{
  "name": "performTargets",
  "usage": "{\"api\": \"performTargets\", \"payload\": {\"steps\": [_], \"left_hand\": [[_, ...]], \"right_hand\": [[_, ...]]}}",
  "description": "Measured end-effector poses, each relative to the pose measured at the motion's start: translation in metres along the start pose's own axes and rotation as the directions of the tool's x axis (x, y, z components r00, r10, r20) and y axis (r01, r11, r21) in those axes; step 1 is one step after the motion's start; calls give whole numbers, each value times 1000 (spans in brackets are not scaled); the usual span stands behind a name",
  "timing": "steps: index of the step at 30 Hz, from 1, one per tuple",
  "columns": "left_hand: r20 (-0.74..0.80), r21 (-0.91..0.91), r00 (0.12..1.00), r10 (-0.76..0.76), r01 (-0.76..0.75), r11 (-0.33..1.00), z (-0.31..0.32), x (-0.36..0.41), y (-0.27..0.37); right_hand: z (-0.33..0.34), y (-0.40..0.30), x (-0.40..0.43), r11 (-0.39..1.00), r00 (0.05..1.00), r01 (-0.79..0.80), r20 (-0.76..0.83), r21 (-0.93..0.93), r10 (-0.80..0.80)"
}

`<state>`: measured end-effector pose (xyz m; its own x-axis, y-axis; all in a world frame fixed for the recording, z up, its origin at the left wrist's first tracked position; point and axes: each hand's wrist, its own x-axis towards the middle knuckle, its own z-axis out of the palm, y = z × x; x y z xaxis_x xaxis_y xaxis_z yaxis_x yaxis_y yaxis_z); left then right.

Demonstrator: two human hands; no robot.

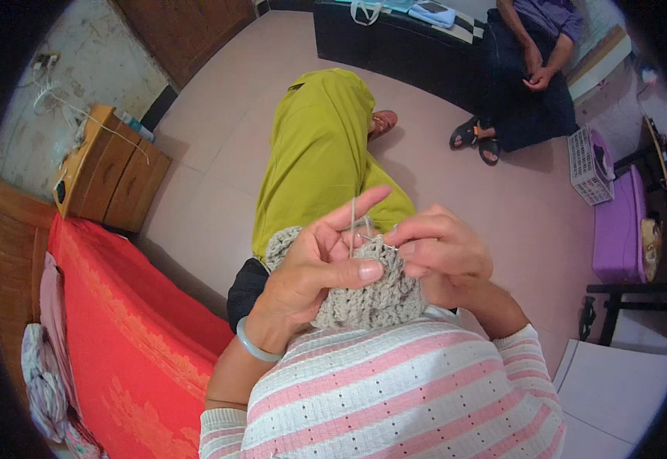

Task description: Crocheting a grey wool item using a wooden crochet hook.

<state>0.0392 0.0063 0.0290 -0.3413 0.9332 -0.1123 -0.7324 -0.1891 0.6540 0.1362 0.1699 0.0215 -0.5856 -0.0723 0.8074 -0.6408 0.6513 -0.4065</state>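
A piece of grey crochet work (368,298) in thick yarn lies against my lap and belly. My left hand (322,264) pinches its upper edge under the thumb, with the index finger stretched out. Over that finger runs a strand of grey yarn (353,224), drawn taut down to the work. My right hand (442,249) grips a thin metal crochet hook (366,236), whose tip sits at the top edge of the piece. The hook's handle is hidden by my right fingers. Another rolled part of the knitted fabric (280,245) shows beyond my left wrist.
On the left are a bed with a red cover (132,321) and a wooden nightstand (121,166). Another person's hands (537,72) rest together by a black bench (390,63). A purple storage box (618,229) and a plastic basket (589,166) stand on the right.
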Motion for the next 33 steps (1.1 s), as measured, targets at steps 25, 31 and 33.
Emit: {"api": "performTargets", "payload": {"steps": [25, 31, 33], "left_hand": [[-39, 181, 962, 269, -258, 949, 13, -3, -2], [-74, 225, 973, 218, -197, 954, 15, -3, 4], [-96, 243, 976, 197, -169, 955, 16, -4, 6]], "right_hand": [[-7, -9, 8, 990, 994, 43, 107, -131, -29], [-1, -11, -11, 892, 940, -256, -119, 372, 320], [-4, -16, -14, 849, 902, -342, -113, 403, 417]]}}
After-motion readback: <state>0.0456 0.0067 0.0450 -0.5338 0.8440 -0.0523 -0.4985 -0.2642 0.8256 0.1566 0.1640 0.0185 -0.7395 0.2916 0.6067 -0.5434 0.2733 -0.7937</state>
